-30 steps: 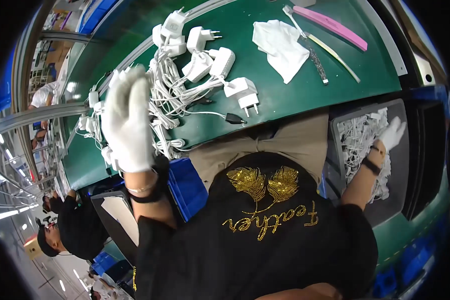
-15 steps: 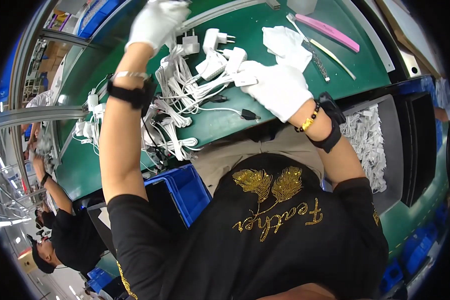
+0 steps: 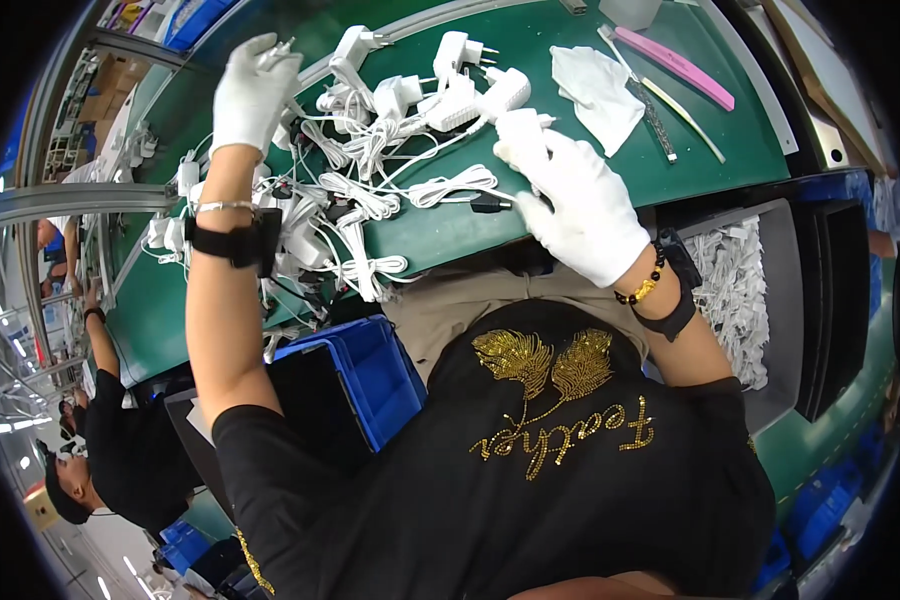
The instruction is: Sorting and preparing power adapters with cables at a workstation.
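Note:
White gloves cover both hands. My left hand [image 3: 250, 98] is raised over the far left of the table, fingers curled; small light tips show at the fingertips, but what they belong to cannot be made out. At the right, my right hand [image 3: 588, 205] has its fingers on a white power adapter [image 3: 519, 126], its thumb standing apart. Between the hands lie several white plug adapters [image 3: 457, 52] with bundled white cables [image 3: 370, 195]. A black cable connector [image 3: 488, 203] rests near the right thumb.
A crumpled white cloth [image 3: 598, 95], a pink strip [image 3: 675, 68] and a brush [image 3: 642, 95] lie on the green table [image 3: 450, 238] at the right. A grey bin [image 3: 782, 260] of white pieces and a blue crate [image 3: 380, 385] stand nearby. A co-worker [image 3: 135, 450] is at left.
My left hand has moved left and a little nearer, uncovering more adapters. My right hand has shifted slightly right and nearer, its thumb now apart from the fingers.

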A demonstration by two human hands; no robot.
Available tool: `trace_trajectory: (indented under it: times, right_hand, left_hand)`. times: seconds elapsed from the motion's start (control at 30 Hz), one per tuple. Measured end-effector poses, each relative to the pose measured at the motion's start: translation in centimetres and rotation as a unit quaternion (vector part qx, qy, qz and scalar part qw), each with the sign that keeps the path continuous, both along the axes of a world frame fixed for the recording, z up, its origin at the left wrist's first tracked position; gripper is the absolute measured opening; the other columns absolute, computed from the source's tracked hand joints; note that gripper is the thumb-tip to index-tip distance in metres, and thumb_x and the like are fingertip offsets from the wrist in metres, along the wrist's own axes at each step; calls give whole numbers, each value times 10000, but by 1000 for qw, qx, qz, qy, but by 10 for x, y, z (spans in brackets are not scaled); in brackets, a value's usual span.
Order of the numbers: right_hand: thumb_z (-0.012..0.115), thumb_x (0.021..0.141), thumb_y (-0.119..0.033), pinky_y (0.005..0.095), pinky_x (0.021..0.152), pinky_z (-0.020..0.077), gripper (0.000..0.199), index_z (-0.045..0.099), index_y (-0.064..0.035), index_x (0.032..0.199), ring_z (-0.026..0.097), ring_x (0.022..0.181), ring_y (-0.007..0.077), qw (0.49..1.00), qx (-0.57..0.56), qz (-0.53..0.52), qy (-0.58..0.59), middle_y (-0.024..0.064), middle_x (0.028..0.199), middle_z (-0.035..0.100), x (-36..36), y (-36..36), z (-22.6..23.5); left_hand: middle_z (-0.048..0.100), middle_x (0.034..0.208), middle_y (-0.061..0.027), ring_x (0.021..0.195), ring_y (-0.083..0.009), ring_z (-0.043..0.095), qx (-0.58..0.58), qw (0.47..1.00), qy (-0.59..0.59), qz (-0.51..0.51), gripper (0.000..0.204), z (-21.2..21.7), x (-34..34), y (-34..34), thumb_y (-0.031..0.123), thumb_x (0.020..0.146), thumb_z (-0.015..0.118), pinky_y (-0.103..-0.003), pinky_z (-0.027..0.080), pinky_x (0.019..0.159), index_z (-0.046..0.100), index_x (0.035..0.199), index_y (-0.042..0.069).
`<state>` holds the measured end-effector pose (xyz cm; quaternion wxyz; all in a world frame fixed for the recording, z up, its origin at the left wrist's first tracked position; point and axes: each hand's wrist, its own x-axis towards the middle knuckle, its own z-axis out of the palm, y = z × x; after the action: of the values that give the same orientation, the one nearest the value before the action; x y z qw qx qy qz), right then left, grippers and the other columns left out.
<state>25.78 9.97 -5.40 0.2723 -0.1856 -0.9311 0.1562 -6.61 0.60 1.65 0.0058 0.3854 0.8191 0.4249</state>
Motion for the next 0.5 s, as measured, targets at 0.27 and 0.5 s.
trace_trajectory:
  times: [0.27, 0.5]
  right_hand:
    - [619, 857, -112, 377, 675, 526, 174, 597, -110, 1029, 633, 777, 306, 993, -70, -95, -15, 97, 884, 631, -16, 13, -10]
    - [633, 895, -34, 305, 641, 523, 176, 550, -69, 1046, 653, 732, 196, 915, -278, 8, 293, 58, 868, 632, -3, -3, -20]
  left_hand:
    - [691, 984, -173, 857, -303, 696, -50, 892, 436, -106, 503, 25, 33, 37, 423, 840, 660, -403, 543, 790, 643, 1172, 45]
    - [688, 930, -176, 851, -297, 688, -417, 893, 53, -159, 393, 13, 97, 113, 351, 855, 644, -390, 531, 802, 678, 1096, 44]
